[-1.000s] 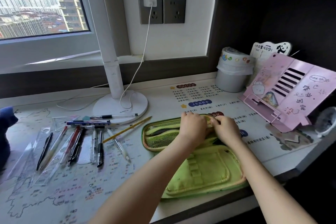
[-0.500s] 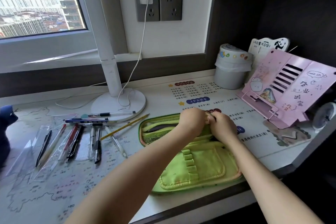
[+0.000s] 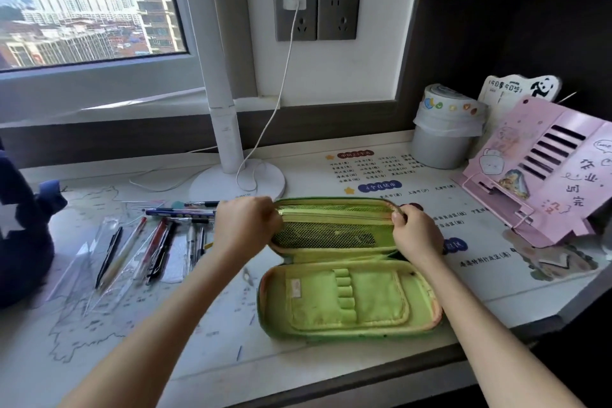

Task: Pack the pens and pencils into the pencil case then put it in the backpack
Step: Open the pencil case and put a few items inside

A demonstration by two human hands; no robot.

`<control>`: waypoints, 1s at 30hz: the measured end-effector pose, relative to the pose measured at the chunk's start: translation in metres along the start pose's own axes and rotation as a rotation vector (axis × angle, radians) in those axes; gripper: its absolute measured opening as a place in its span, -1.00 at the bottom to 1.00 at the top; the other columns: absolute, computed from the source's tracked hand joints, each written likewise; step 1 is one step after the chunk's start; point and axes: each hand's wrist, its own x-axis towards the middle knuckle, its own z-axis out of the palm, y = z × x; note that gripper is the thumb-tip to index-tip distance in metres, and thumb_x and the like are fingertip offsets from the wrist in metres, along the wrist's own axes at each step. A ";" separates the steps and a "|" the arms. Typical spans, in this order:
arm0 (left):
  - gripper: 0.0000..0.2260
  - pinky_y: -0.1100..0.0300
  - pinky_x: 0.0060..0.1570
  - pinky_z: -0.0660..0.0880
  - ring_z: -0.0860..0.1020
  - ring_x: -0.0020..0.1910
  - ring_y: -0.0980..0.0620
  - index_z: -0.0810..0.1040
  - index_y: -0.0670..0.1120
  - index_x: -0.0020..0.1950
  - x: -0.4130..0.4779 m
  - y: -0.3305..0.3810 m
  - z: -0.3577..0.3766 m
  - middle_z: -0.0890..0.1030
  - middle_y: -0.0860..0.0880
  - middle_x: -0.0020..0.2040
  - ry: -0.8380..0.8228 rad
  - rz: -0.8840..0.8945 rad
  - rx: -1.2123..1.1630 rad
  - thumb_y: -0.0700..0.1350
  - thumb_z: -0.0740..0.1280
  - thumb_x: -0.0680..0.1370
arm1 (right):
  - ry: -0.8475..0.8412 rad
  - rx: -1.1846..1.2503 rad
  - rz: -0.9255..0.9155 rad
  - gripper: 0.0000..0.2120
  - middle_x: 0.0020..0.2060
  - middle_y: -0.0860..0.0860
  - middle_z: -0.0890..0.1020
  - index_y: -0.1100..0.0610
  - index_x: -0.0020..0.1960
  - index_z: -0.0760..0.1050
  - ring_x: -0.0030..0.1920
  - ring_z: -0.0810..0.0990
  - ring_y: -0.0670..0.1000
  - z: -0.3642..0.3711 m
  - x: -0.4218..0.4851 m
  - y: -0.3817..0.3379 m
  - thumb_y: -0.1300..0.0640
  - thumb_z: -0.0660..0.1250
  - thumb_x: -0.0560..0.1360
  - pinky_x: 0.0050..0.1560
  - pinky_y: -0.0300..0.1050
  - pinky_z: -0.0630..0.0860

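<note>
A green pencil case (image 3: 347, 301) lies open flat on the desk, its near half showing a row of elastic loops. Its far half carries a mesh pocket (image 3: 331, 235) with a zip along the top. My left hand (image 3: 246, 225) pinches the left end of that pocket's top edge. My right hand (image 3: 415, 232) pinches the zip at the right end. Several pens and pencils (image 3: 155, 248) lie side by side on the desk, left of the case. A dark blue backpack (image 3: 23, 235) stands at the far left edge, partly cut off.
A white desk lamp base (image 3: 238, 182) with its cord stands just behind the case. A grey cup with a plastic liner (image 3: 443, 139) and a pink book stand (image 3: 543, 175) occupy the back right. Clear plastic rulers (image 3: 82, 272) lie under the pens. The desk edge runs along the front.
My hands have moved apart along the mesh pocket's top edge, left hand to the left end, right hand to the right end. The view has shifted closer to the case.
</note>
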 end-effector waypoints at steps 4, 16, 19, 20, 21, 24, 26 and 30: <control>-0.87 0.14 -0.20 0.31 0.56 -0.14 -0.13 0.48 -0.03 -0.25 0.002 -0.022 0.001 0.62 -0.08 -0.16 -0.074 -0.047 0.122 -0.05 0.26 0.49 | -0.034 -0.048 -0.002 -0.76 -0.28 0.07 0.58 0.12 -0.22 0.42 -0.30 0.48 0.10 0.013 0.002 -0.026 0.07 0.14 0.59 -0.34 -0.16 0.31; -0.64 0.16 0.07 0.41 0.42 0.14 0.01 0.57 0.03 0.07 -0.061 0.003 -0.026 0.50 0.01 0.15 -0.489 0.599 -0.012 0.21 0.37 0.39 | 0.072 0.079 -0.345 -0.79 -0.11 0.10 0.66 0.17 0.04 0.59 -0.10 0.59 0.13 -0.035 -0.028 -0.015 0.07 0.34 0.48 -0.20 -0.17 0.36; -0.64 0.10 0.13 0.41 0.40 0.16 0.00 0.56 0.01 0.09 -0.055 0.001 -0.021 0.50 0.02 0.17 -0.489 0.625 0.063 0.17 0.39 0.39 | 0.036 0.137 -0.413 -0.85 -0.16 0.03 0.67 0.16 -0.02 0.62 -0.19 0.58 0.01 -0.049 -0.053 -0.021 0.13 0.34 0.48 -0.22 -0.21 0.41; -0.65 0.07 0.13 0.42 0.40 0.15 0.01 0.56 0.02 0.09 -0.055 0.001 -0.020 0.51 0.03 0.17 -0.487 0.651 0.080 0.16 0.40 0.39 | 0.005 0.149 -0.436 -0.85 -0.17 0.00 0.66 0.15 -0.01 0.62 -0.19 0.57 -0.03 -0.051 -0.062 -0.026 0.13 0.34 0.48 -0.23 -0.26 0.41; -0.65 0.06 0.12 0.42 0.39 0.15 0.01 0.56 0.02 0.10 -0.055 0.001 -0.020 0.51 0.03 0.18 -0.489 0.676 0.103 0.16 0.39 0.39 | -0.035 0.164 -0.462 -0.85 -0.18 -0.04 0.64 0.14 0.00 0.62 -0.19 0.56 -0.07 -0.052 -0.070 -0.032 0.12 0.34 0.49 -0.22 -0.33 0.40; -0.63 0.05 0.12 0.42 0.40 0.11 -0.04 0.53 -0.04 0.16 -0.056 0.004 -0.020 0.52 -0.02 0.16 -0.502 0.749 0.208 0.13 0.36 0.44 | -0.169 0.183 -0.522 -0.83 -0.14 -0.09 0.62 0.10 0.04 0.60 -0.13 0.56 -0.12 -0.042 -0.085 -0.053 0.09 0.32 0.50 -0.10 -0.32 0.45; -0.64 0.01 0.08 0.44 0.46 0.04 -0.11 0.53 -0.12 0.15 -0.055 0.006 -0.022 0.57 -0.10 0.06 -0.479 0.810 0.268 0.08 0.33 0.48 | -0.191 0.188 -0.542 -0.82 -0.09 -0.07 0.65 0.10 0.05 0.60 -0.11 0.56 -0.13 -0.034 -0.087 -0.063 0.08 0.31 0.50 -0.05 -0.26 0.50; -0.74 0.09 -0.40 0.54 0.51 -0.42 -0.13 0.53 -0.20 -0.27 -0.058 0.000 -0.022 0.56 -0.14 -0.38 -0.395 0.959 0.215 -0.07 0.19 0.48 | -0.054 0.252 -0.501 -0.83 -0.11 0.00 0.67 0.15 0.04 0.60 -0.21 0.55 -0.13 -0.034 -0.082 -0.070 0.15 0.30 0.51 -0.15 -0.26 0.51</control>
